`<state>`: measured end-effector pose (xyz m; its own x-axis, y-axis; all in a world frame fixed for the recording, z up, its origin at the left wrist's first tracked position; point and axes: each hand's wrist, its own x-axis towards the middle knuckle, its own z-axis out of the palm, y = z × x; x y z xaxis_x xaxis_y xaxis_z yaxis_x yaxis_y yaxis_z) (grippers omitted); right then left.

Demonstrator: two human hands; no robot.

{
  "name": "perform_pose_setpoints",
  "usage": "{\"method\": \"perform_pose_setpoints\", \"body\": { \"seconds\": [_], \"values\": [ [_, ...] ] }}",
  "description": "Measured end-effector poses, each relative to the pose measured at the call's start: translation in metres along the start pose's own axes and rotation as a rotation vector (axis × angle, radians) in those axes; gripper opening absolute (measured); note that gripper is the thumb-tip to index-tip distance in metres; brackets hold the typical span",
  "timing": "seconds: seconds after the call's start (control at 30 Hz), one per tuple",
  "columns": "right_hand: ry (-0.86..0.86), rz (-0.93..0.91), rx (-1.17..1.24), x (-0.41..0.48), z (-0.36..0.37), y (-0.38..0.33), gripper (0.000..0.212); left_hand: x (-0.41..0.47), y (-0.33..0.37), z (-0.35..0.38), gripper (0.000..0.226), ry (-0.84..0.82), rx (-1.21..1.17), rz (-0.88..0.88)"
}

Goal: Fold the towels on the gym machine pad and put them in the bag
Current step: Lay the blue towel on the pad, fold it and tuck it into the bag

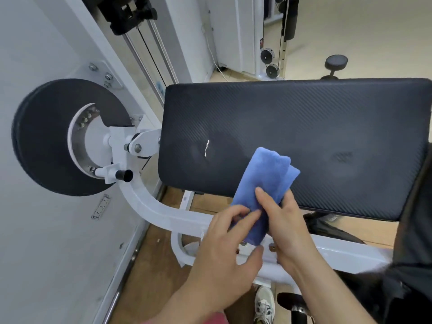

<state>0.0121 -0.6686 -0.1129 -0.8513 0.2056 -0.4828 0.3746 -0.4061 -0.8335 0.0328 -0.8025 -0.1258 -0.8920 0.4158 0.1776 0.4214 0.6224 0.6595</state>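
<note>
My right hand (284, 220) grips the folded blue towel (263, 190) near its lower end, forefinger laid along the top and the other fingers wrapped around its side. My left hand (228, 244) pinches that same end from the other side, thumb spread below. The towel slants up from my hands, its far half over the near edge of the black pad (304, 127), its near half hanging past that edge above the white frame (168, 216). Left of the pad sits a black disc (44, 141); below the pad, wood floor (149, 265) and my shoe (264, 305).
</note>
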Motion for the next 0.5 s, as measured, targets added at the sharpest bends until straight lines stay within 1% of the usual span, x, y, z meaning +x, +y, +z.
{"method": "perform_pose_setpoints", "body": {
  "seconds": [0.07,0.1,0.13,0.2,0.27,0.3,0.37,0.4,0.47,0.5],
  "values": [
    [-0.085,-0.081,-0.146,-0.008,-0.006,0.003,0.028,-0.009,0.007,-0.01,0.045,0.116,-0.242,-0.17],
    [-0.154,-0.114,-0.219,-0.014,-0.009,0.004,0.028,-0.011,0.01,-0.016,0.049,0.179,-0.32,-0.26],
    [-0.243,-0.146,-0.303,-0.02,-0.012,0.006,0.03,-0.012,0.011,-0.022,0.057,0.216,-0.4,-0.345],
    [-0.442,-0.229,-0.475,-0.036,-0.016,0.008,0.041,-0.017,0.013,-0.035,0.075,0.207,-0.621,-0.446],
    [-0.596,-0.286,-0.563,-0.057,-0.016,0.012,0.054,-0.026,0.017,-0.048,0.084,0.182,-0.784,-0.477],
    [-0.628,-0.301,-0.596,-0.068,-0.015,0.015,0.059,-0.034,0.018,-0.055,0.082,0.178,-0.832,-0.479],
    [-0.66,-0.326,-0.642,-0.092,-0.014,0.022,0.069,-0.058,0.023,-0.065,0.072,0.209,-0.885,-0.466],
    [-0.662,-0.309,-0.642,-0.104,-0.014,0.026,0.075,-0.073,0.025,-0.067,0.068,0.238,-0.895,-0.46],
    [-0.658,-0.262,-0.648,-0.133,-0.013,0.038,0.084,-0.105,0.032,-0.068,0.062,0.322,-0.949,-0.462],
    [-0.671,-0.266,-0.684,-0.149,-0.013,0.046,0.084,-0.12,0.033,-0.069,0.059,0.372,-0.996,-0.468]
  ]
}}
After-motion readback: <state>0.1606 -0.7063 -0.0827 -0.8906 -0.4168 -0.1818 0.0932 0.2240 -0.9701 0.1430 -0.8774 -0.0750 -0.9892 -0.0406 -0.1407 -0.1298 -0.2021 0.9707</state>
